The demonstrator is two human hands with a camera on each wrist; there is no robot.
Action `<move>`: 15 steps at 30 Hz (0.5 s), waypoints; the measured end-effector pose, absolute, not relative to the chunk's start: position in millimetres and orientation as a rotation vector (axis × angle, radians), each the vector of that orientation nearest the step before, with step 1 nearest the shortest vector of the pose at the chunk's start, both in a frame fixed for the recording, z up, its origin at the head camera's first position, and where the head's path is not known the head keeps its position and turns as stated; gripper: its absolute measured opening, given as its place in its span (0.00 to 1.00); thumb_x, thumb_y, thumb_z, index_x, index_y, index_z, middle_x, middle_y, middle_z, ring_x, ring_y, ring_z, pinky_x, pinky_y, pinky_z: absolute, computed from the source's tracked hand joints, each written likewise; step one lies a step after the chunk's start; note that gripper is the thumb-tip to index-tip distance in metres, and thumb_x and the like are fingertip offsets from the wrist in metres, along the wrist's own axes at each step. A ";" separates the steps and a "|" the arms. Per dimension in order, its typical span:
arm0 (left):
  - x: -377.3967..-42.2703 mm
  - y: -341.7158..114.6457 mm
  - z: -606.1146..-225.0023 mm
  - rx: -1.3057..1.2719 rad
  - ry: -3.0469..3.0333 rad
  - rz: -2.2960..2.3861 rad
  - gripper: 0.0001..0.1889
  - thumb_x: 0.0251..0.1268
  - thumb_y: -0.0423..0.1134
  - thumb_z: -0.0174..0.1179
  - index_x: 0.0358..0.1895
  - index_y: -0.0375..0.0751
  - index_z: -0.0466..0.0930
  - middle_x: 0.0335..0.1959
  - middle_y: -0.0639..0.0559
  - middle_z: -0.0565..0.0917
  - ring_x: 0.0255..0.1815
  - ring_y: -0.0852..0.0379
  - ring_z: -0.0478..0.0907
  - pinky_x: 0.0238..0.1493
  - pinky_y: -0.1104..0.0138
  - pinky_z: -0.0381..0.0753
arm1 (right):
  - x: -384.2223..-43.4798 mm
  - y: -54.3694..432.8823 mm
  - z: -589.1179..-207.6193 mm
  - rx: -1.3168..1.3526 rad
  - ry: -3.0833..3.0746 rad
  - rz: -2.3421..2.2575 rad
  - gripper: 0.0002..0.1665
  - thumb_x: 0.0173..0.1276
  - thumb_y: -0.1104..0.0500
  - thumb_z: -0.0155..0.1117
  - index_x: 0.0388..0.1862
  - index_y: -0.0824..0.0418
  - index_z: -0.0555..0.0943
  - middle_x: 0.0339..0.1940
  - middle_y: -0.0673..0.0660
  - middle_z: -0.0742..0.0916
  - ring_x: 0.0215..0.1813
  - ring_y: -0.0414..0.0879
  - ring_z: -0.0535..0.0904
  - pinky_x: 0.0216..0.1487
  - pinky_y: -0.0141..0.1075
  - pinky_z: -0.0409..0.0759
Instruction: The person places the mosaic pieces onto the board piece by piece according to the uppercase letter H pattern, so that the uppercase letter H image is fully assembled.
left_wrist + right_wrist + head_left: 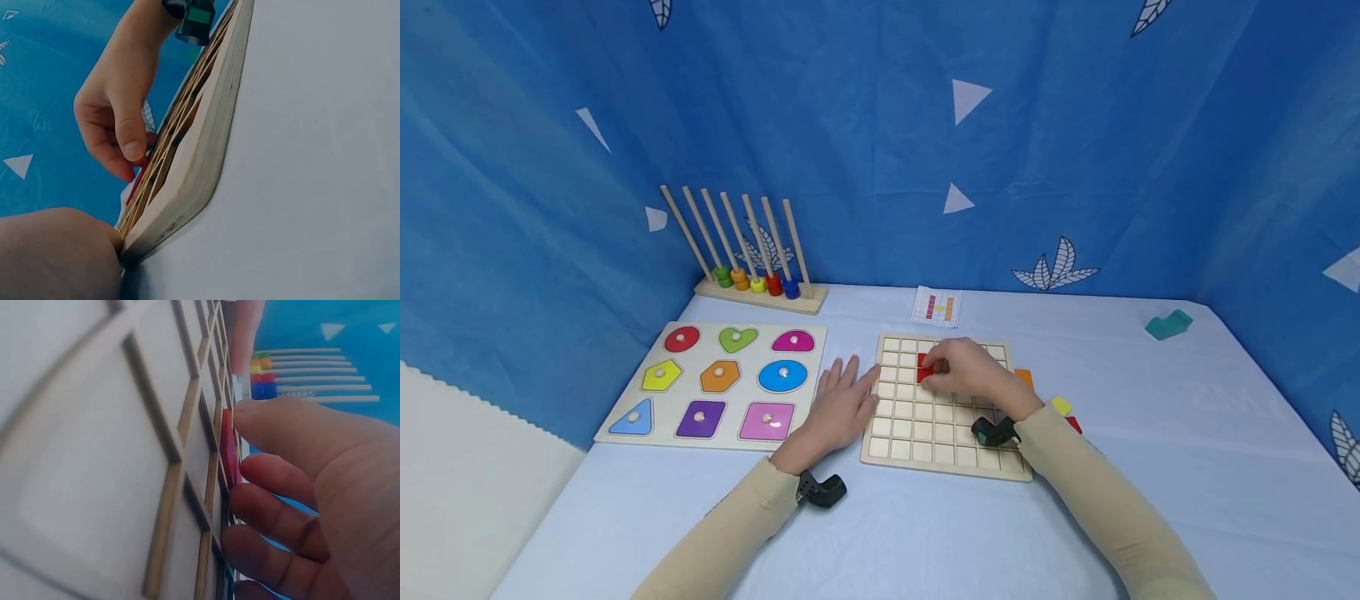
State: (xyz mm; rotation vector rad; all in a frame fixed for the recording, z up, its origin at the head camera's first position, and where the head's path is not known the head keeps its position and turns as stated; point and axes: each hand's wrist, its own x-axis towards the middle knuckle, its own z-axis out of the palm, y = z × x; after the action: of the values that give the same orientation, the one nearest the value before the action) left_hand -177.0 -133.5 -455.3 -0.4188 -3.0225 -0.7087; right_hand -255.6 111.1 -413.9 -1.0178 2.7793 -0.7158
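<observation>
A wooden grid board [902, 450] of square cells lies flat on the table in the head view. Red square tiles [923, 375] sit in its upper middle cells. My right hand [964, 369] is over them, thumb and fingertips curled in at a red tile [229, 450], which shows between thumb and forefinger in the right wrist view. My left hand [841, 404] lies with fingers spread beside the board's left edge, its thumb and forefinger right at the rim. Part of the grid is hidden under my right hand and wrist.
A puzzle board with knobbed shapes [737, 405] lies at the left, a peg stand with coloured rings [762, 298] behind it. A pattern card [937, 307] is beyond the grid. Orange [1024, 379], yellow [1062, 405] and red pieces lie right of it; a teal object [1168, 325] sits far right.
</observation>
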 end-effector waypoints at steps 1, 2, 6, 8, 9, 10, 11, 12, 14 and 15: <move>-176.9 -133.4 -455.2 -0.419 -3.023 -0.708 0.28 0.79 0.47 0.47 0.78 0.44 0.64 0.81 0.30 0.56 0.83 0.27 0.45 0.80 0.35 0.46 | -255.6 111.8 -413.9 -1.025 2.774 -0.719 0.12 0.64 0.55 0.74 0.43 0.60 0.90 0.33 0.51 0.87 0.31 0.40 0.74 0.35 0.33 0.74; -176.8 -133.4 -455.2 -0.418 -3.023 -0.709 0.28 0.79 0.46 0.47 0.78 0.44 0.65 0.81 0.30 0.56 0.83 0.27 0.45 0.80 0.35 0.46 | -255.3 112.6 -413.4 -1.031 2.768 -0.725 0.12 0.64 0.55 0.74 0.44 0.60 0.90 0.33 0.52 0.87 0.31 0.39 0.74 0.35 0.33 0.74; -176.6 -133.5 -455.1 -0.418 -3.023 -0.712 0.28 0.79 0.46 0.47 0.78 0.44 0.64 0.81 0.30 0.56 0.83 0.27 0.45 0.80 0.35 0.46 | -254.0 115.3 -411.9 -1.036 2.746 -0.748 0.11 0.65 0.56 0.73 0.44 0.60 0.90 0.34 0.52 0.87 0.31 0.39 0.74 0.36 0.34 0.75; -176.4 -133.7 -455.3 -0.419 -3.020 -0.712 0.28 0.79 0.46 0.47 0.78 0.44 0.65 0.81 0.30 0.56 0.83 0.27 0.45 0.80 0.35 0.46 | -253.5 116.0 -411.3 -1.026 2.746 -0.749 0.11 0.65 0.56 0.73 0.44 0.59 0.90 0.35 0.51 0.88 0.32 0.40 0.74 0.37 0.34 0.75; -176.4 -133.7 -455.4 -0.418 -3.020 -0.712 0.28 0.79 0.47 0.47 0.78 0.44 0.64 0.81 0.30 0.56 0.83 0.27 0.45 0.80 0.35 0.46 | -253.4 116.3 -411.3 -1.023 2.747 -0.748 0.11 0.65 0.56 0.73 0.44 0.59 0.90 0.35 0.51 0.88 0.32 0.39 0.74 0.37 0.34 0.75; -176.3 -133.8 -455.6 -0.419 -3.020 -0.711 0.28 0.79 0.47 0.47 0.78 0.44 0.64 0.81 0.30 0.56 0.83 0.27 0.45 0.80 0.35 0.46 | -253.3 116.7 -411.3 -1.021 2.749 -0.749 0.10 0.65 0.56 0.73 0.44 0.58 0.90 0.35 0.51 0.88 0.32 0.39 0.75 0.37 0.34 0.76; -176.4 -133.9 -455.8 -0.420 -3.018 -0.710 0.28 0.79 0.47 0.47 0.78 0.44 0.64 0.81 0.30 0.56 0.83 0.27 0.45 0.80 0.35 0.46 | -253.2 117.1 -411.3 -1.020 2.753 -0.749 0.10 0.65 0.56 0.73 0.44 0.58 0.90 0.35 0.51 0.88 0.32 0.39 0.75 0.38 0.34 0.76; -176.4 -133.9 -456.0 -0.422 -3.016 -0.712 0.28 0.79 0.47 0.47 0.78 0.44 0.65 0.81 0.30 0.56 0.83 0.27 0.45 0.80 0.35 0.46 | -253.1 117.5 -411.6 -1.024 2.754 -0.750 0.10 0.66 0.56 0.73 0.44 0.58 0.90 0.34 0.51 0.88 0.32 0.39 0.75 0.37 0.34 0.76; -176.5 -134.0 -456.3 -0.424 -3.013 -0.712 0.28 0.79 0.47 0.47 0.78 0.44 0.65 0.81 0.30 0.56 0.83 0.27 0.45 0.80 0.35 0.46 | -253.3 118.2 -412.1 -1.034 2.757 -0.756 0.10 0.66 0.56 0.73 0.44 0.58 0.90 0.34 0.51 0.88 0.31 0.39 0.75 0.37 0.34 0.75; -176.6 -133.9 -456.4 -0.424 -3.013 -0.713 0.28 0.79 0.47 0.47 0.78 0.44 0.65 0.81 0.30 0.56 0.83 0.27 0.45 0.80 0.35 0.46 | -253.4 118.6 -412.3 -1.038 2.757 -0.760 0.10 0.66 0.56 0.73 0.44 0.58 0.90 0.34 0.51 0.88 0.31 0.38 0.74 0.37 0.34 0.75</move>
State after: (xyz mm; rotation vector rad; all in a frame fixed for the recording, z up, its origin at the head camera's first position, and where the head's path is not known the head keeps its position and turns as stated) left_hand -176.6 -133.9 -456.4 -0.4241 -3.0126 -0.7133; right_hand -253.4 118.6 -412.3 -1.0378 2.7572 -0.7604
